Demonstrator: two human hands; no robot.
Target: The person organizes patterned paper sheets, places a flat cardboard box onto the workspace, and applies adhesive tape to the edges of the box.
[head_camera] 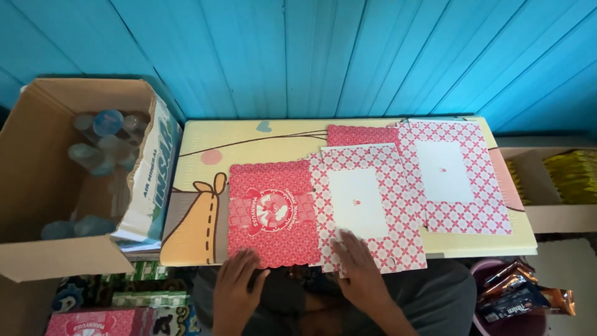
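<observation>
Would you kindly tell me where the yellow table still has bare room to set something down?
The table is bare at its left end, between the cardboard box and the red sheet, and along the back edge by the blue wall. The middle and right are crowded with overlapping patterned sheets, both hands at their near edge.

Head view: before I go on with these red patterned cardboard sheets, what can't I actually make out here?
- Red scalloped cardboard sheet: its lower left corner lies under the left hand.
- Right hand: covers the bottom edge of the red lattice-patterned sheet with a white middle.
- Small red sheet at the back: mostly buried under the overlapping sheets.
- Open brown cardboard box: the clear cups inside are blurred, so their count is unclear.
- Snack packets: cut off by the frame's bottom edge.
</observation>
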